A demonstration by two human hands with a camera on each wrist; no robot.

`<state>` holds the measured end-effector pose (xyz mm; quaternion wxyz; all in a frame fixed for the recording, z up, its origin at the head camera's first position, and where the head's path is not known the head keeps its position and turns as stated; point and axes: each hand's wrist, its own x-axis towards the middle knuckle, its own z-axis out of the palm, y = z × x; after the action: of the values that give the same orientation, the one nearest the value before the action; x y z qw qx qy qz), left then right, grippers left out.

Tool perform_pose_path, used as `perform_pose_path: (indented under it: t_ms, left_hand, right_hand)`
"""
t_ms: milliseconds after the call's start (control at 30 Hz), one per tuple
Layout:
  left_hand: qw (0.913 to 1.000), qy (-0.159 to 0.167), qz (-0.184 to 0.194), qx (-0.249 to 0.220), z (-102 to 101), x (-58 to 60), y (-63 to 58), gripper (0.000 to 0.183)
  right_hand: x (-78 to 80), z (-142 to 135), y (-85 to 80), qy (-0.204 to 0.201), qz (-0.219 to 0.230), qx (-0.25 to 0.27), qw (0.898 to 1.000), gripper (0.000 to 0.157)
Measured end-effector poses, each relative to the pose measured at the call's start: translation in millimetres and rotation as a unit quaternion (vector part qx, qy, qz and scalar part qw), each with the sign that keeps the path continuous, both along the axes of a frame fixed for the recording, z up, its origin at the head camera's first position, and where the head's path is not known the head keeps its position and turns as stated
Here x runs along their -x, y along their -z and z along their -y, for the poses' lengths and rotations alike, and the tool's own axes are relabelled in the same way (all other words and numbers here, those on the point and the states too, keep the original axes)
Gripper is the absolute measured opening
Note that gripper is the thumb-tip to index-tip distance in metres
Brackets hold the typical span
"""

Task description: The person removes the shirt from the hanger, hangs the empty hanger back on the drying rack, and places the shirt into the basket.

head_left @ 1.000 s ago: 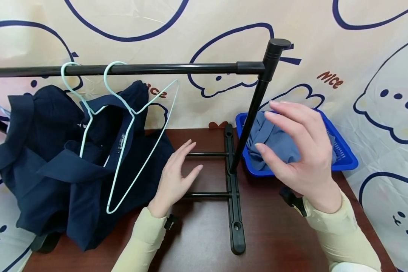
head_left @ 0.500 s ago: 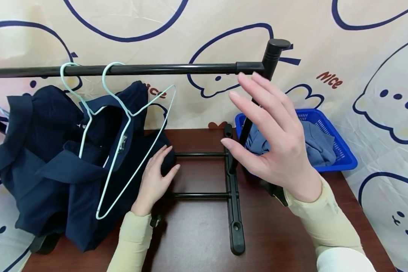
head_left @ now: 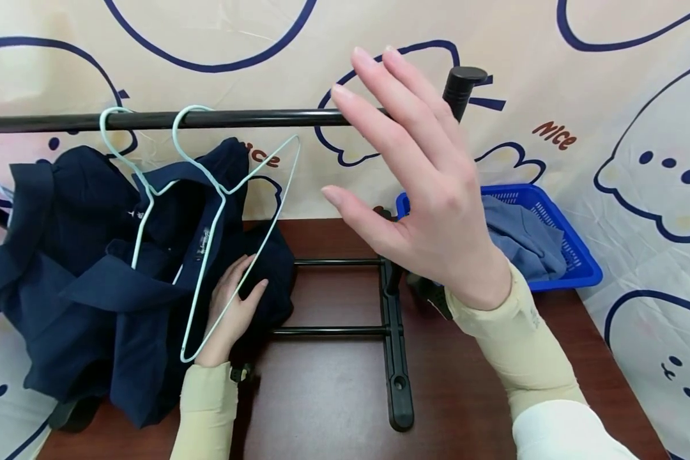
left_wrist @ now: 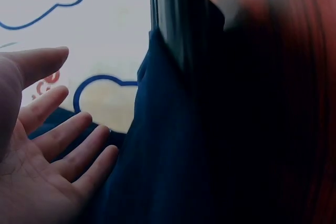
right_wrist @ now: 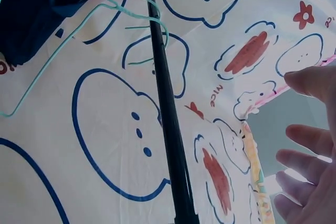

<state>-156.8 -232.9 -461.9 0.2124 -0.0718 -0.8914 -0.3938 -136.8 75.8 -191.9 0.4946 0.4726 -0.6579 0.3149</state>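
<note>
Two mint-green hangers hang by their hooks from the black rail. The left hanger runs down into the collar of a navy shirt. In front of the cloth dangles the right hanger, its right arm bare and tilted. My left hand is behind that hanger's lower wire, fingers extended against the navy cloth; the left wrist view shows the hand spread beside the fabric. Raised before the rail's right end, my right hand has spread fingers and holds nothing. It hides the corner joint and much of the upright.
A blue basket with folded grey-blue cloth stands at the back right of the brown table. The rack's black foot and crossbars lie on the tabletop. Behind hangs a cartoon-printed curtain.
My left hand has moved left, in behind the right hanger's wire against the navy cloth. My right hand has risen and moved left from near the basket to the rail. The right hanger has swung slightly.
</note>
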Motion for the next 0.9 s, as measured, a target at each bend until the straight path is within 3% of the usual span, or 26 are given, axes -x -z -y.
perform_pose_path:
  t_ms: [200,533,700,900]
  left_hand:
    - [0.9991,-0.022,0.033,-0.016,14.0,-2.8,-7.5,0.054]
    - [0.9975,-0.031,0.005,-0.063,23.8,-12.3,-18.9,0.053]
    - [0.9934,-0.067,0.005,-0.094,20.8,-23.3,-34.0,0.052]
    - [0.9933,-0.097,-0.007,-0.062,20.6,-31.6,-45.1,0.05]
  right_hand:
    - [11.9,9.8,-3.4,0.038,0.002,-0.03,0.999,0.054]
    - [47.0,26.8,18.6,0.159,0.068,-0.07,0.982,0.048]
    - [55.1,34.3,25.6,0.171,0.05,-0.044,0.983,0.04]
    - [57.5,37.4,26.4,0.165,0.047,-0.023,0.985,0.036]
